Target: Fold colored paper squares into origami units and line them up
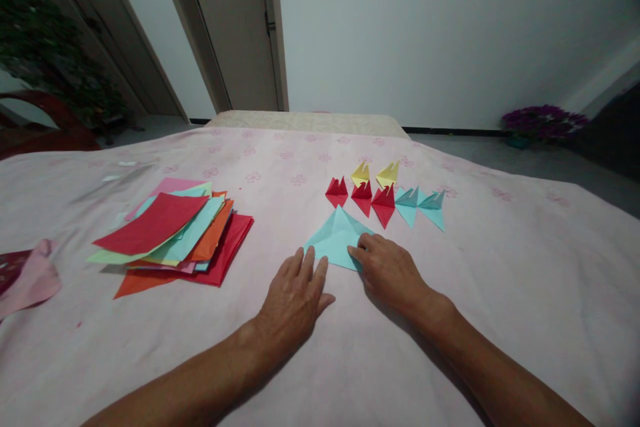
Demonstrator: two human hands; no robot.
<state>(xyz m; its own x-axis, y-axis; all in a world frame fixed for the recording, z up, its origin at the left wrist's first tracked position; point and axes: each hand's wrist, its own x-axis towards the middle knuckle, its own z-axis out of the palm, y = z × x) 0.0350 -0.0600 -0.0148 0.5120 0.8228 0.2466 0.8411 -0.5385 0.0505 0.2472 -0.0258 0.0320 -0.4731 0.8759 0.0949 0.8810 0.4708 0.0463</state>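
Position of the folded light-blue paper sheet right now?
Head view, near centre: the folded light-blue paper sheet lies flat on the pink flowered tablecloth, between the fingers of both hands, just nearer than the red folded paper pieces.

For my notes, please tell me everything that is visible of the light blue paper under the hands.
The light blue paper looks thin, matte and folded, with creases near its tip. It lies nearly flat on the pink cloth, tip pointing away from the hands. The left hand touches its left corner; the right hand covers its right corner.
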